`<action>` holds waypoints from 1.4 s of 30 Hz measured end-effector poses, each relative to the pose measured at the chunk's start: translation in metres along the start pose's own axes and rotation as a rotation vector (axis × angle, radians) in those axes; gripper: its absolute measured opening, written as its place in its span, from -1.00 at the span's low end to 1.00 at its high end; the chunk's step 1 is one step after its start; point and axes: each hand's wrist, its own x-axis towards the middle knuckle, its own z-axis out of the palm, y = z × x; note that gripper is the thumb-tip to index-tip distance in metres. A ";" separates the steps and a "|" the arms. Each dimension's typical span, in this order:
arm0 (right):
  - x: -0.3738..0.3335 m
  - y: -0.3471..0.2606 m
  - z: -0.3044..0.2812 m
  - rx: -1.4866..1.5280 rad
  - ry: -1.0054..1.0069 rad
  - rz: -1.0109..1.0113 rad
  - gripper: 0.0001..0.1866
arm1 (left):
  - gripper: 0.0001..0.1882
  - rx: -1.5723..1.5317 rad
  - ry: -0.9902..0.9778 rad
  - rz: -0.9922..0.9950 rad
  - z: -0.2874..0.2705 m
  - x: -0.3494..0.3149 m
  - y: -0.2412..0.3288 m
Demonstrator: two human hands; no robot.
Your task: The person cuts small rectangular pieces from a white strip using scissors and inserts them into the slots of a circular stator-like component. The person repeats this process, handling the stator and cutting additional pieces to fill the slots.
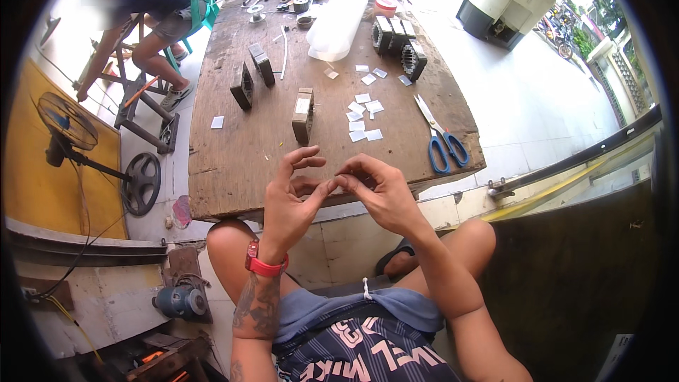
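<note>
My left hand (290, 201) and my right hand (382, 194) meet over the table's near edge, thumb tips together. Both are closed in a pinch; whatever they hold is too small or hidden to make out. The other left fingers are loosely bent. Just beyond stands a block-shaped motor stator core (303, 124), with two darker stator cores (242, 90) (262, 65) farther left. Small white sheet pieces (356, 108) lie scattered right of it. Blue-handled scissors (440, 138) lie open at the right. More stator cores (393, 34) stand behind, one toothed core (413, 61) facing the near side.
A rolled translucent plastic sheet (339, 21) lies across the far part of the wooden table (226, 159). Tape rolls (385, 4) and loose tools are behind it. At left are a standing fan (67, 124) and a person on a green chair (204, 0). An electric motor (180, 302) sits lower left.
</note>
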 end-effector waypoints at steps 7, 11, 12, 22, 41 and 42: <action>0.019 -0.001 -0.019 0.005 0.184 0.060 -0.77 | -0.41 0.489 0.297 0.100 -0.023 0.069 -0.013; 0.038 -0.002 -0.024 0.075 0.147 -0.140 -0.72 | -0.39 0.808 0.195 0.118 -0.029 0.123 -0.018; 0.041 -0.001 -0.024 0.055 0.153 -0.178 -0.74 | -0.43 0.497 0.189 0.042 -0.027 0.126 -0.019; 0.041 0.004 -0.008 -0.177 0.140 -0.407 -0.70 | -0.38 -0.977 0.174 -0.197 0.004 0.046 0.000; 0.046 0.009 0.003 -0.839 0.056 -0.760 -0.59 | -0.44 -0.936 0.159 -0.215 0.001 0.030 0.006; 0.045 0.008 0.001 -0.847 0.028 -0.736 -0.55 | -0.44 -0.935 0.150 -0.184 0.002 0.030 0.005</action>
